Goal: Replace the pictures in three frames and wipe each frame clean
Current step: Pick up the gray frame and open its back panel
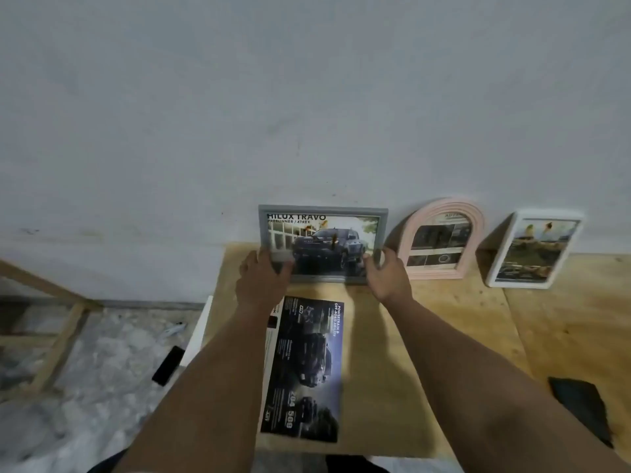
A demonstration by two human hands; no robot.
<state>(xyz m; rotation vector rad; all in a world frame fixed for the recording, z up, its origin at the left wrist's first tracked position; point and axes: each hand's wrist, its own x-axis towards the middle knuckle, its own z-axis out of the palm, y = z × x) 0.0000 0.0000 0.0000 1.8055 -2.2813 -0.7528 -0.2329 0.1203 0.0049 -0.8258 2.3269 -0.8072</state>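
Both hands hold the grey rectangular picture frame [322, 244] at the back edge of the plywood desk [444, 336], upright against the wall: the left hand [263, 281] grips its lower left side, the right hand [386, 274] its lower right. Its picture reads "HILUX TRAVO PRERUNNER / 4TREX". A loose dark car brochure sheet [304, 370] lies flat near the front edge, showing "POWERTRAIN & OFF-ROAD ABILITY", "204" and "500"; which picture is the replacement I cannot tell. The pink arched frame [440, 240] and white rectangular frame [536, 249] stand further right along the back edge. A dark cloth [580, 404] lies near the front right, so wiping probably remains.
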